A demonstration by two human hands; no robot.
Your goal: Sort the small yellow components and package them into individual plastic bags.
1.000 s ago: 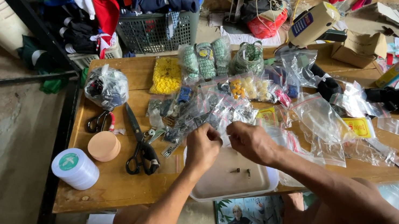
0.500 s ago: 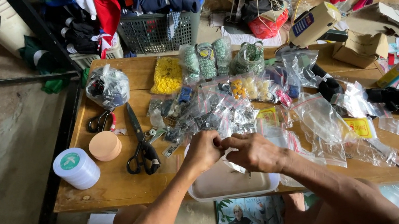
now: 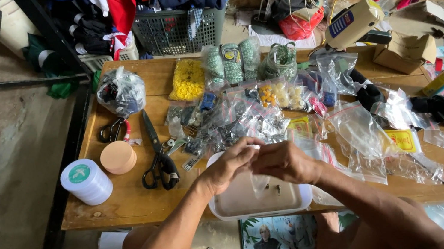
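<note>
My left hand [image 3: 231, 164] and my right hand [image 3: 284, 162] meet over a white plastic tray [image 3: 231, 209] at the table's near edge. Together they pinch a small clear plastic bag [image 3: 259, 182] that hangs down between them above the tray. A couple of tiny dark parts lie in the tray under the bag. Just beyond my hands spreads a heap of small clear bags [image 3: 245, 120] with little parts in them.
On the wooden table [image 3: 126, 202]: black scissors [image 3: 157, 154], a white tape roll [image 3: 86, 182], a tan disc [image 3: 117, 157], pliers [image 3: 111, 130], a bag of yellow pieces [image 3: 187, 80], green spools [image 3: 232, 62]. A basket of clothes [image 3: 177, 26] stands behind. More clear bags [image 3: 371, 141] lie to the right.
My hands have drawn back from the heap of bags toward me and closed together. They now hold one small clear bag over the white tray.
</note>
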